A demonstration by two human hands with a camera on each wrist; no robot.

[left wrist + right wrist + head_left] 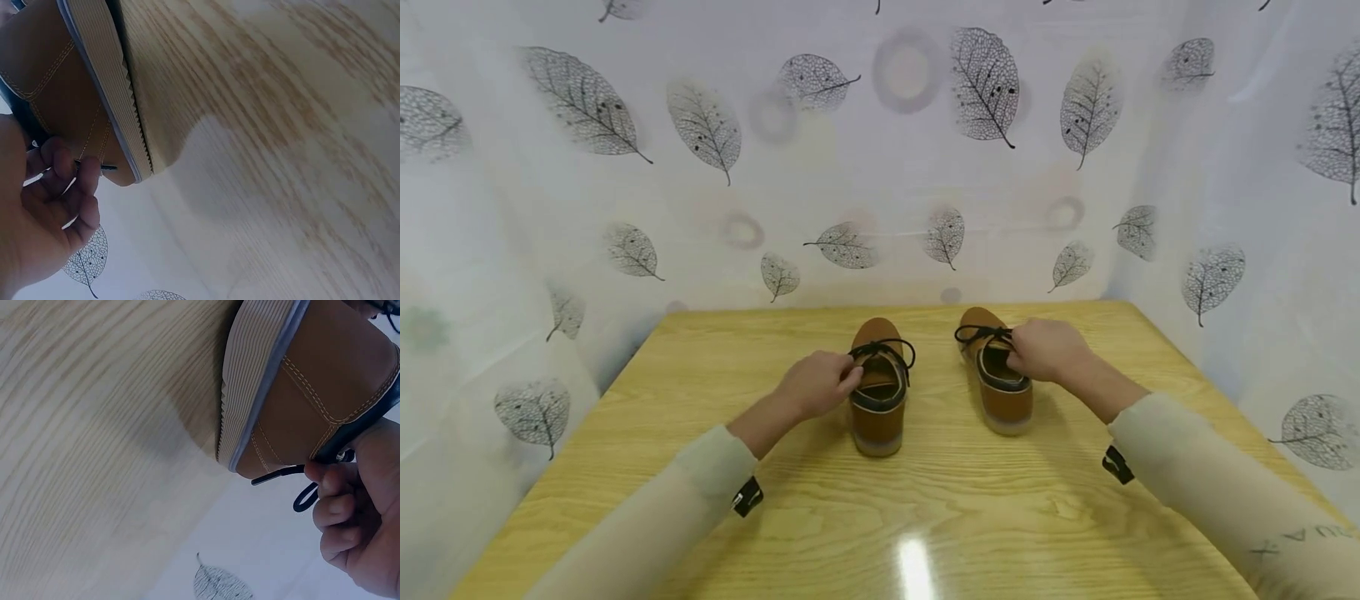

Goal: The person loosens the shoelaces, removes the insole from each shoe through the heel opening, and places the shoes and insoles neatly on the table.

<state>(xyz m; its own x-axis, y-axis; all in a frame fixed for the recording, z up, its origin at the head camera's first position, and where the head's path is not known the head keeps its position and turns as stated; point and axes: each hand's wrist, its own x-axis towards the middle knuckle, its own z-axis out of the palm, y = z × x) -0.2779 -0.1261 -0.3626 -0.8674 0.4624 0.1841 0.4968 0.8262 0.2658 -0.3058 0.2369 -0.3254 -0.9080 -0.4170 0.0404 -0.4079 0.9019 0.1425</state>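
Note:
Two brown leather lace-up shoes with dark collars and black laces tied in bows are side by side, toes pointing away. My left hand (820, 383) grips the left shoe (878, 427) by the left side of its collar, close to the laces. In the left wrist view its fingers curl at the dark collar, with a black lace end (107, 167) by the fingertips. My right hand (1051, 350) holds the right shoe (1007, 408) by the right side of its opening, thumb toward the inside. This shoe's toe angles left. A lace loop (305, 497) hangs beside the fingers in the right wrist view.
A light wood-grain table (940, 500) lies under the shoes. Behind it and along both sides hangs a pale curtain (865, 183) printed with dark leaves. Each sleeve has a small black device (748, 497) strapped underneath.

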